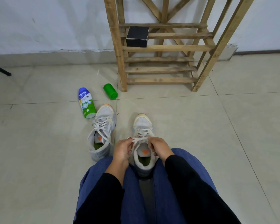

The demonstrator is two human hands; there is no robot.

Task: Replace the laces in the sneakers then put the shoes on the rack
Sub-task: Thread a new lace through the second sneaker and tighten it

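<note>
We pinch the soft, limp lace [137, 140] in both grips, left hand [122, 149] and right hand [159, 147], over the sneaker [143, 126] on the floor between our knees; best held near its ends.

On your tiled floor [200, 135] a "nycil" powder bottle [86, 103] lies flat, a green cylindrical container [110, 91] on its side just beyond it. At far left you see a black stand leg [1, 70].
</note>
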